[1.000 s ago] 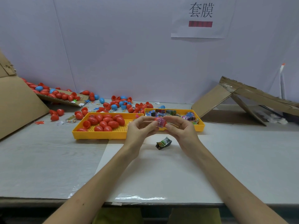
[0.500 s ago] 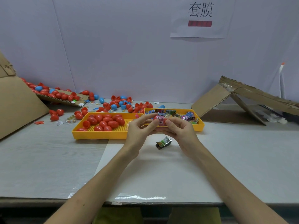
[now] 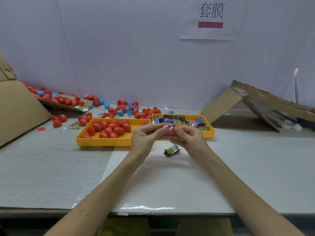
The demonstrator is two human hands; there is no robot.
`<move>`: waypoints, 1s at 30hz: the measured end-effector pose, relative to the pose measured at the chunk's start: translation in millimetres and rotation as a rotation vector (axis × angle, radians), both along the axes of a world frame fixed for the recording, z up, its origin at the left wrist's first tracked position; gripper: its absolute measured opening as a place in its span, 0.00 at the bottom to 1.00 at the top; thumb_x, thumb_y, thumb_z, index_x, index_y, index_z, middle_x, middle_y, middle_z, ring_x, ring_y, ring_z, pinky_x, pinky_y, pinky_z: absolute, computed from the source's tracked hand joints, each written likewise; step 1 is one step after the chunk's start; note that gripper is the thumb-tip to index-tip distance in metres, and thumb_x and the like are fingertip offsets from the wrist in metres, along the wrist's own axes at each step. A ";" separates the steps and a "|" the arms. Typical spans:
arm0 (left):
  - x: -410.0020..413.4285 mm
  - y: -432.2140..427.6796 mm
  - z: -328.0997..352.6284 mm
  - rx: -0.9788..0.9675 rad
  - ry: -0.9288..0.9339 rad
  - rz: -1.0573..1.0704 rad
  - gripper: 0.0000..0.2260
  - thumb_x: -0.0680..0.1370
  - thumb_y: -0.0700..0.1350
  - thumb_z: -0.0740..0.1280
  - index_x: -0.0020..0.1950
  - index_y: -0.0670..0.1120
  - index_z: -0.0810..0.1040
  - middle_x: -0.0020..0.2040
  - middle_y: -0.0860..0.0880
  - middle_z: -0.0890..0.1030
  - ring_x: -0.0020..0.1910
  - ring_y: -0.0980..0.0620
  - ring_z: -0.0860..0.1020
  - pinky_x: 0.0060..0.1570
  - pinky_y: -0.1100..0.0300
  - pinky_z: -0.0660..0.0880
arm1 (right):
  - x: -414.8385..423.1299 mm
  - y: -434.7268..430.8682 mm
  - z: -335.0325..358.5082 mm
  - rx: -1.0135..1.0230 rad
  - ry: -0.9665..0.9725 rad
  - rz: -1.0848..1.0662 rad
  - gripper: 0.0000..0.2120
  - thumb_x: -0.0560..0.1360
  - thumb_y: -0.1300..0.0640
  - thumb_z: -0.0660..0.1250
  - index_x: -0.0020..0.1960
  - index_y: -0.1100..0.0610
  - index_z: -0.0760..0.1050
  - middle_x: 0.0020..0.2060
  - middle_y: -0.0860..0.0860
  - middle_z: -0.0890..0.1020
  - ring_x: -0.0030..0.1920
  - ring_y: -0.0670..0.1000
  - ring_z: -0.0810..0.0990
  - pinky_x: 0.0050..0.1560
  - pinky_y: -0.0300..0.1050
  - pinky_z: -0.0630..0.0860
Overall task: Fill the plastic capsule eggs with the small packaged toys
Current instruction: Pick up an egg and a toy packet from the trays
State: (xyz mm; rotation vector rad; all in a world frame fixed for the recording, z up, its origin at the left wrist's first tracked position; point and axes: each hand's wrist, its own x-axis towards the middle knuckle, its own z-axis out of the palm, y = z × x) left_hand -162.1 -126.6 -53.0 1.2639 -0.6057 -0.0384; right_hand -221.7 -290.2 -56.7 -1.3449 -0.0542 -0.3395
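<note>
Table (image 3: 51, 167) | left hand (image 3: 144, 139), right hand (image 3: 189, 140) — fingers (image 3: 183, 132) curled, pinching pink toy packet (image 3: 167, 129)

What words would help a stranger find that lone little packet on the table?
Start at the right-hand yellow tray, heaped with bright toy packets. Nearer the person, on the white sheet beneath the right hand, lies one crumpled green-and-dark packet, the only packet lying on that sheet.
</note>
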 end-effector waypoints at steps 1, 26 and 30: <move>-0.3 0.6 0.1 0.011 -0.019 0.006 0.11 0.70 0.45 0.75 0.51 0.46 0.86 0.42 0.53 0.87 0.45 0.54 0.85 0.46 0.63 0.81 | 0.3 -0.1 -0.3 0.001 0.002 -0.001 0.13 0.71 0.52 0.71 0.49 0.61 0.82 0.47 0.58 0.87 0.48 0.54 0.87 0.47 0.42 0.82; 3.0 0.2 -1.7 0.046 0.123 -0.023 0.09 0.76 0.39 0.73 0.54 0.49 0.83 0.47 0.51 0.87 0.48 0.51 0.86 0.44 0.63 0.81 | 5.6 -2.7 -4.7 -0.088 -0.017 -0.129 0.07 0.79 0.62 0.69 0.56 0.58 0.81 0.50 0.55 0.87 0.52 0.56 0.86 0.48 0.43 0.82; 2.6 0.1 -1.8 0.080 0.086 -0.050 0.10 0.77 0.39 0.73 0.54 0.52 0.83 0.47 0.57 0.87 0.49 0.55 0.85 0.44 0.63 0.81 | 4.1 -1.4 -2.6 -0.082 -0.005 -0.129 0.09 0.78 0.58 0.70 0.58 0.57 0.81 0.51 0.55 0.86 0.52 0.57 0.86 0.45 0.41 0.80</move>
